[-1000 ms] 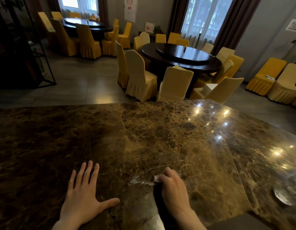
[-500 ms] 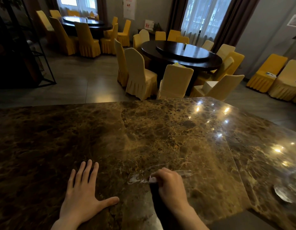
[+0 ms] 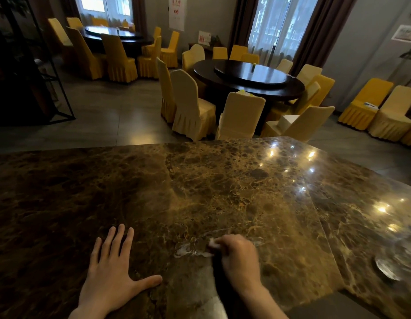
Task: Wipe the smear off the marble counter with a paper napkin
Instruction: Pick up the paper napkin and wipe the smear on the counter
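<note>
A: The left hand (image 3: 110,276) lies flat on the marble counter (image 3: 223,192), fingers spread wide and holding nothing; it serves best as a brace. Just right of it the pale smear (image 3: 188,251) sits near the front edge, and the right hand (image 3: 238,255) is curled tight on a wadded paper napkin (image 3: 213,244) at the smear's right end.

B: So the person should press down firmly and sweep leftward across the whole streak, turning to a clean face of the wad.

A: Probably. Most of the napkin is hidden inside the fist, the hand is blurred, and counter glare makes the smear's right limit hard to tell.
</note>
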